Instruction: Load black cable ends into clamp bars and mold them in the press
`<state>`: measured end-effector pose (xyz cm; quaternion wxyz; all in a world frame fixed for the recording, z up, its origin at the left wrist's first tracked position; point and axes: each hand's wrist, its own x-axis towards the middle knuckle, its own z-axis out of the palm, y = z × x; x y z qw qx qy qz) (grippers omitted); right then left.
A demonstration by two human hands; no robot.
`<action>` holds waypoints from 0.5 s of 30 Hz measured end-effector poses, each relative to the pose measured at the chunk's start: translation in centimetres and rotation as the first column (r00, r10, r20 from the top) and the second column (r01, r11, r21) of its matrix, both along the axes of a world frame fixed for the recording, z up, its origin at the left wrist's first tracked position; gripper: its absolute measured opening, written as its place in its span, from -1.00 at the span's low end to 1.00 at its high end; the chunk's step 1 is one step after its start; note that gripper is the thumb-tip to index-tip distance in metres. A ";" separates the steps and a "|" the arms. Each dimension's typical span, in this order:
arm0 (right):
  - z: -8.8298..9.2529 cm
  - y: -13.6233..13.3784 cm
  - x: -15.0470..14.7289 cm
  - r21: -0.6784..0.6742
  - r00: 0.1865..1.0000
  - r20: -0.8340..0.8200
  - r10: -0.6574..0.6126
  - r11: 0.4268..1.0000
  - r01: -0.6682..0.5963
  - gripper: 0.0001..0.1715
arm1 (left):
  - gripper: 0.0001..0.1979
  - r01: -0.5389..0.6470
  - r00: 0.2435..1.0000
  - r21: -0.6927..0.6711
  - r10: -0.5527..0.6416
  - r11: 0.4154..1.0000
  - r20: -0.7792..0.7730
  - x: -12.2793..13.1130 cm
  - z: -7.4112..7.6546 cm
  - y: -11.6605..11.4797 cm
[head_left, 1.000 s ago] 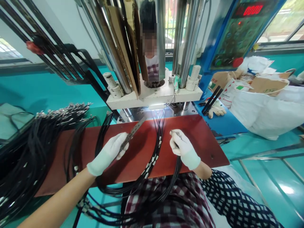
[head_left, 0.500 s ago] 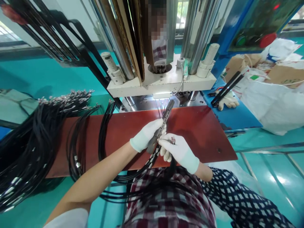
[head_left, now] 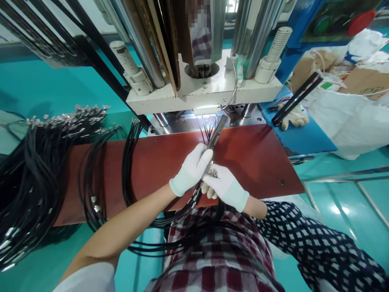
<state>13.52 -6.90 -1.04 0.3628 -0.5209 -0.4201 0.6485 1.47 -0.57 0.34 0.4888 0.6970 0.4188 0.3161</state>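
Observation:
My left hand [head_left: 192, 168], in a white glove, is closed around a narrow grey metal bar [head_left: 219, 130] that slants up toward the press. Just below it, my right hand [head_left: 228, 185], also gloved, is closed on a bundle of black cables [head_left: 221, 209]; small metal cable ends show above its fingers. The right fingertips are close to the bar's lower part, which the hands hide. More cables [head_left: 179, 217] with metal fittings curve from under the hands to the left, across my lap. Thin wires [head_left: 206, 129] stick out beyond the bar under the press light.
Ahead stands a press with a white plate [head_left: 200, 99] and steel columns. A red-brown board [head_left: 249, 162] lies before it. Black cable bundles [head_left: 129, 162] and a large cable heap [head_left: 39, 174] are at left. At right are a glove [head_left: 294, 117], a red button [head_left: 361, 22] and white sacks [head_left: 358, 117].
My left thumb has come down over the bar, covering more of it. The right hand stays close beneath. The view has shifted, so the press appears higher.

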 end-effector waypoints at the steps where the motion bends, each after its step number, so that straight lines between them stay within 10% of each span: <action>1: -0.1 0.1 0.0 0.009 1.000 -0.015 0.010 1.000 -0.010 -0.82 | -0.67 -0.005 0.999 0.038 0.007 0.999 -0.043 -0.1 -0.1 0.0; 4: 0.6 0.4 1.0 0.071 0.984 0.014 0.178 0.981 -0.179 -0.71 | -0.65 0.064 0.998 -0.037 -0.065 0.997 -0.027 -0.5 0.0 0.2; 9: 3.3 0.1 4.3 0.175 0.792 0.572 0.212 0.912 -0.370 -0.50 | -0.59 0.358 0.901 -0.396 -0.203 0.845 0.383 -1.1 0.2 1.2; 15: 1.9 -0.9 5.6 0.117 0.966 0.211 0.147 0.978 -0.175 -0.68 | -0.57 0.579 0.741 -0.538 -0.120 0.612 0.661 -2.0 -0.3 2.8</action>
